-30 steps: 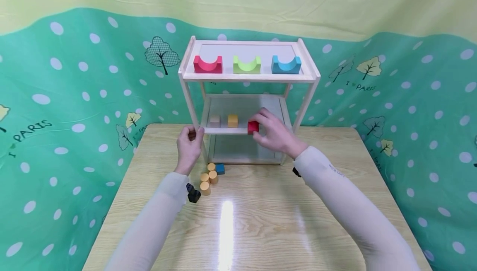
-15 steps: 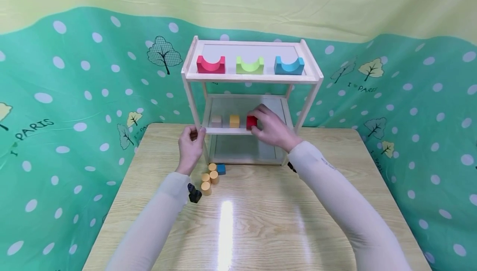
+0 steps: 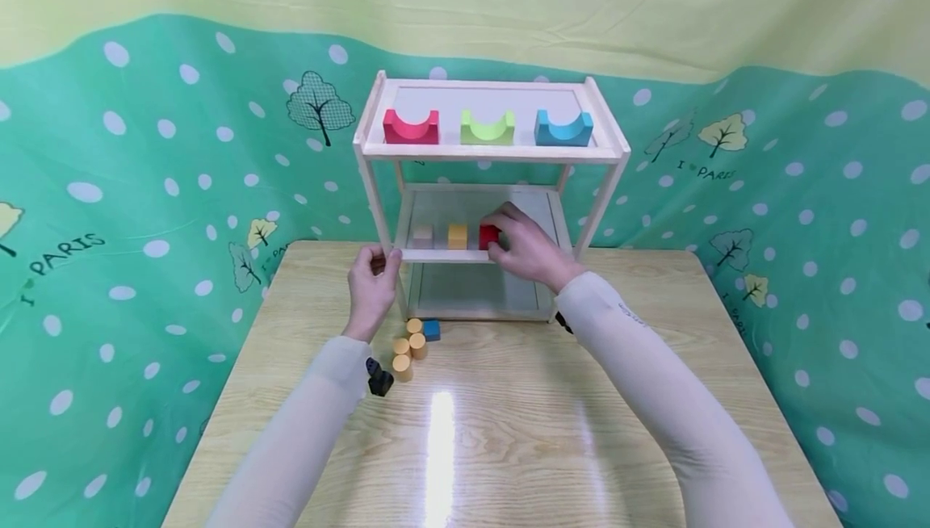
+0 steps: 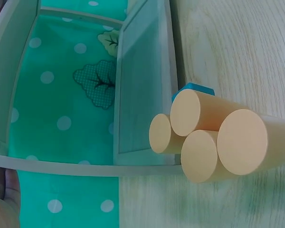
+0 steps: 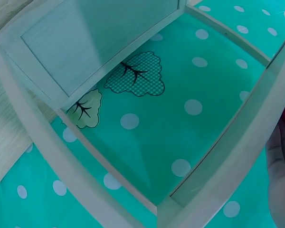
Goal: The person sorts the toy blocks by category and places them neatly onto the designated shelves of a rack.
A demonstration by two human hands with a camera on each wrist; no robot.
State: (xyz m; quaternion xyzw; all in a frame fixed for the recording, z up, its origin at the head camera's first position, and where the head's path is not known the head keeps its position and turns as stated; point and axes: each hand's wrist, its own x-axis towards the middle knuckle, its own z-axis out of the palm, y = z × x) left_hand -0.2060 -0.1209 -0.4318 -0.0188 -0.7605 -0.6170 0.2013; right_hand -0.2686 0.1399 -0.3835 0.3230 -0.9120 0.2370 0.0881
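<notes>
On the wooden table (image 3: 508, 431), my right hand (image 3: 530, 249) pinches the red cube (image 3: 488, 236) just right of the yellow cube (image 3: 457, 235); my left hand (image 3: 372, 286) grips the shelf post (image 3: 385, 221).

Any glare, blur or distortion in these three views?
Head view: a bright glare streak on the table near the front edge; wide-angle bend curves the backdrop; the red cube in the right hand is sharp. Left wrist view: the wooden cylinders loom large up close, their edges slightly soft. Right wrist view: the shelf frame is bowed by the lens; no glare.
</notes>
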